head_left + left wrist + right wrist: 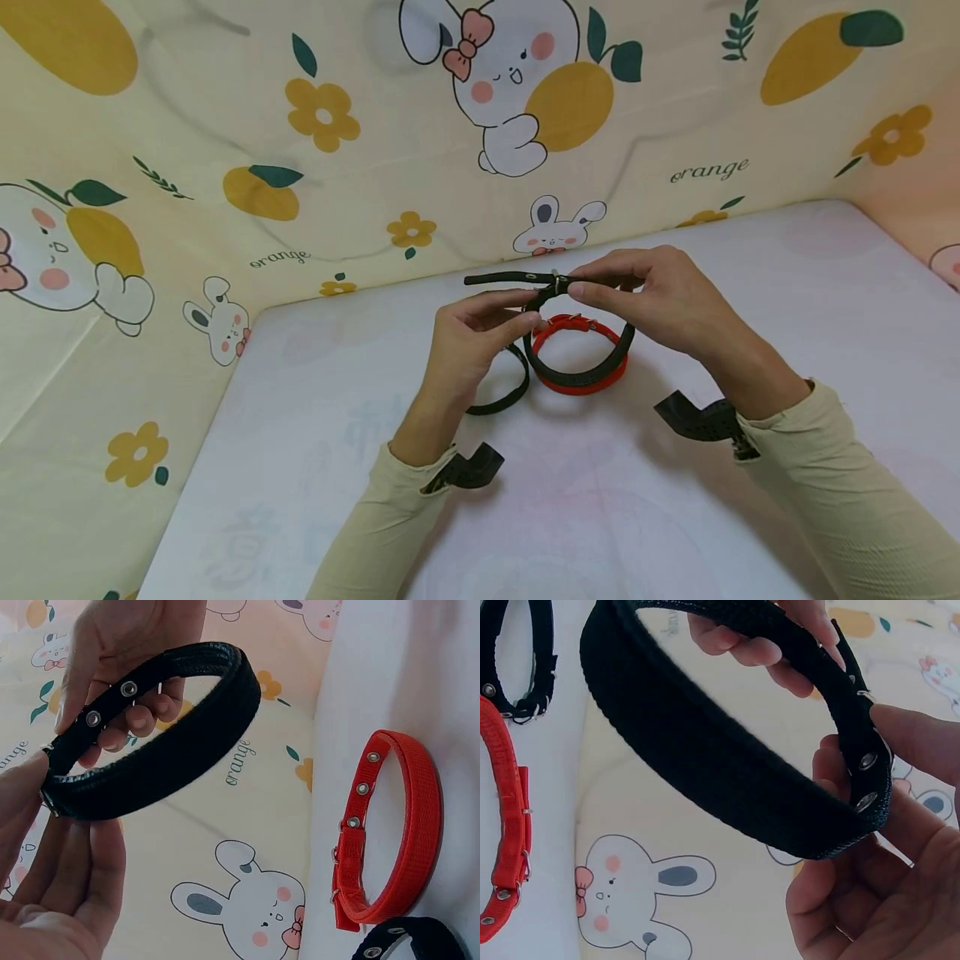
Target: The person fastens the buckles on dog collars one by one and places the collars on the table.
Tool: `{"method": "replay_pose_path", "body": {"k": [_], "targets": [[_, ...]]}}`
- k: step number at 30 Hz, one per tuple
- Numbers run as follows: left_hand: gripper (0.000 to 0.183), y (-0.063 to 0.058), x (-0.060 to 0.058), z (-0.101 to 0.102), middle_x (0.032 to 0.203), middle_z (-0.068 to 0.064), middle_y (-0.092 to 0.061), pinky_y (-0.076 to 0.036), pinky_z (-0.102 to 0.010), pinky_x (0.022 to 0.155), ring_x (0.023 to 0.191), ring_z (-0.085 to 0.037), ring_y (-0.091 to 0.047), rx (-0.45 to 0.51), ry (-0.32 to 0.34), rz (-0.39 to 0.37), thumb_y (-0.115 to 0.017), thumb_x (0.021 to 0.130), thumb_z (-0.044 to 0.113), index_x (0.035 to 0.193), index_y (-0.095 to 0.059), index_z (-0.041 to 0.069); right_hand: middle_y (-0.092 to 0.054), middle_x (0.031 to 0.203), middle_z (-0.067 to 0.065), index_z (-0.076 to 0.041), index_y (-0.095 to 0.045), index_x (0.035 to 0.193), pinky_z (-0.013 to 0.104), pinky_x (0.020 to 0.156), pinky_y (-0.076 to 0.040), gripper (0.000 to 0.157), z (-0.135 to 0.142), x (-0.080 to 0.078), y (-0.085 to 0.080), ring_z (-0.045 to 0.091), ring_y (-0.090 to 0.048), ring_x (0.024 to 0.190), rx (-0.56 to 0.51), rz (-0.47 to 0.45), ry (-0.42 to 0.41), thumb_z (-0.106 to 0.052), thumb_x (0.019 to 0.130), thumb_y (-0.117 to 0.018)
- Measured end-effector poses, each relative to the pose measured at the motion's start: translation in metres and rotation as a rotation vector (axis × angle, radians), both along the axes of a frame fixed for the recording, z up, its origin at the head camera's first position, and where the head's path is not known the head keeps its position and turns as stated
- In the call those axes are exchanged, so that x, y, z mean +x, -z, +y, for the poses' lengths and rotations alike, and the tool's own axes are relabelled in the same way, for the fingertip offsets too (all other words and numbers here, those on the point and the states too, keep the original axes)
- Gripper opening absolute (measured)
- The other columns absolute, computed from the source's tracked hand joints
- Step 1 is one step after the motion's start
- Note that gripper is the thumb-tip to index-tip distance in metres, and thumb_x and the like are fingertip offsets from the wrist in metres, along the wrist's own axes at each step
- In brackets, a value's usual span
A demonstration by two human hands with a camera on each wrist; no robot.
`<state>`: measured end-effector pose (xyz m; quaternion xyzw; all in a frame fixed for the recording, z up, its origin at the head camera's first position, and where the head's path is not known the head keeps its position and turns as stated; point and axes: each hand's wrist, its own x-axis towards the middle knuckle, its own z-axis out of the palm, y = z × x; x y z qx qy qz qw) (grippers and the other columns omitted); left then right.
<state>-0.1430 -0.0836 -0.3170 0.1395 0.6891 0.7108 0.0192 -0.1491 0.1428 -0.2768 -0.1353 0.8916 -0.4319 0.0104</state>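
Observation:
Both hands hold a black pet collar [573,378] up in a loop above the table. Thumb and fingers of my left hand [476,337] pinch it beside the metal buckle [49,801]. My right hand [663,296] pinches the strap near the buckle, where metal eyelets [867,760] show. The strap's loose end [502,277] sticks out leftward past the buckle in the head view. Beneath the held loop lies a red collar [424,825], buckled into a ring. Left of that, a second black collar [498,407] rests on the table, partly hidden by my left hand.
A white table [315,483] spreads under the hands. Behind it and at the sides hangs a cream cloth [435,175] printed with rabbits, flowers and oranges. Black straps [472,467] stick out at both sleeve cuffs.

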Motion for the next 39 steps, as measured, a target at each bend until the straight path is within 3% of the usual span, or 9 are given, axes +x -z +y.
{"method": "replay_pose_path", "body": {"k": [8, 15, 23, 30, 36, 39], "targets": [[0.028, 0.000, 0.001, 0.001, 0.078, 0.008, -0.073, -0.054, -0.029, 0.084, 0.091, -0.045, -0.067, 0.008, -0.020, 0.007, -0.072, 0.087, -0.001, 0.115, -0.071, -0.004, -0.074, 0.108, -0.001, -0.026, -0.075, 0.115, 0.033, 0.075, -0.045, 0.032, 0.000, -0.001, 0.001, 0.017, -0.056, 0.097, 0.005, -0.005, -0.011, -0.046, 0.092, -0.069], [0.029, 0.000, 0.000, 0.002, 0.080, 0.007, -0.073, -0.054, -0.028, 0.083, 0.080, -0.018, -0.070, 0.005, -0.032, -0.003, -0.073, 0.087, 0.000, 0.116, -0.071, -0.003, -0.073, 0.102, -0.001, -0.025, -0.075, 0.115, 0.033, 0.074, -0.046, 0.031, 0.002, -0.003, 0.001, 0.018, -0.058, 0.094, 0.023, -0.002, -0.032, -0.044, 0.091, -0.070], [0.030, 0.000, 0.000, 0.002, 0.094, 0.005, -0.070, -0.055, -0.026, 0.083, 0.081, -0.013, -0.070, 0.015, -0.018, 0.019, -0.071, 0.089, -0.002, 0.118, -0.070, -0.004, -0.073, 0.101, 0.001, -0.023, -0.074, 0.119, 0.032, 0.072, -0.046, 0.035, 0.006, -0.007, 0.002, 0.018, -0.059, 0.093, 0.053, -0.005, -0.048, -0.042, 0.090, -0.073], [0.030, -0.001, -0.001, 0.001, 0.098, 0.001, -0.066, -0.051, -0.026, 0.079, 0.079, -0.012, -0.070, -0.018, -0.043, 0.056, -0.069, 0.091, 0.001, 0.121, -0.070, 0.000, -0.073, 0.110, 0.001, -0.026, -0.070, 0.125, 0.035, 0.084, -0.048, 0.040, 0.010, -0.008, 0.002, 0.019, -0.065, 0.103, 0.052, -0.006, -0.063, -0.040, 0.088, -0.075], [0.028, -0.001, 0.000, 0.001, 0.098, -0.017, -0.070, -0.052, -0.026, 0.078, 0.080, -0.014, -0.069, -0.049, -0.063, 0.052, -0.070, 0.090, 0.002, 0.118, -0.071, 0.000, -0.073, 0.115, 0.002, -0.025, -0.070, 0.125, 0.037, 0.087, -0.048, 0.038, 0.011, -0.008, 0.002, 0.021, -0.064, 0.107, 0.037, -0.014, -0.057, -0.037, 0.090, -0.074], [0.031, -0.002, 0.000, 0.001, 0.106, -0.019, -0.072, -0.054, -0.025, 0.081, 0.085, -0.014, -0.068, -0.073, -0.072, 0.027, -0.073, 0.088, 0.003, 0.118, -0.070, 0.002, -0.073, 0.114, 0.002, -0.025, -0.070, 0.124, 0.033, 0.085, -0.050, 0.036, 0.012, -0.008, 0.002, 0.021, -0.066, 0.103, 0.025, -0.016, -0.051, -0.036, 0.090, -0.074]]}}
